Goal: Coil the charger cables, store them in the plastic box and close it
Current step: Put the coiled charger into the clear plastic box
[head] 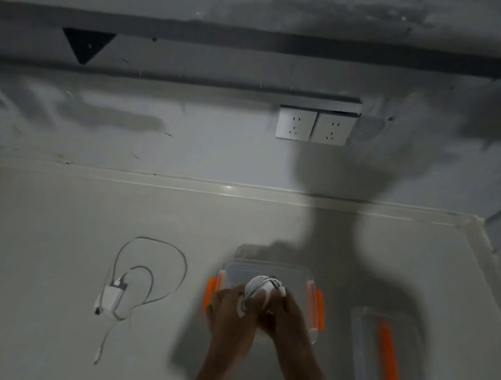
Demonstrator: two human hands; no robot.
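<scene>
Charger cable coil (261, 289) gripped by left fingers (228, 298) and right fingers (287, 304), above plastic box (239, 269)

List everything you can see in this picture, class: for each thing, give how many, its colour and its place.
coiled charger cable: one, white, held over the open plastic box
plastic box: one, clear with orange latches, on the countertop, centre
lid: one, clear with an orange strip, on the countertop right of the box
uncoiled charger: one, white plug with a pale cable in loose loops, on the countertop left of the box
wall sockets: two, white, side by side on the wall behind
countertop: one, pale, along the wall
left hand: one, holds the coil's left side
right hand: one, holds the coil's right side
</scene>
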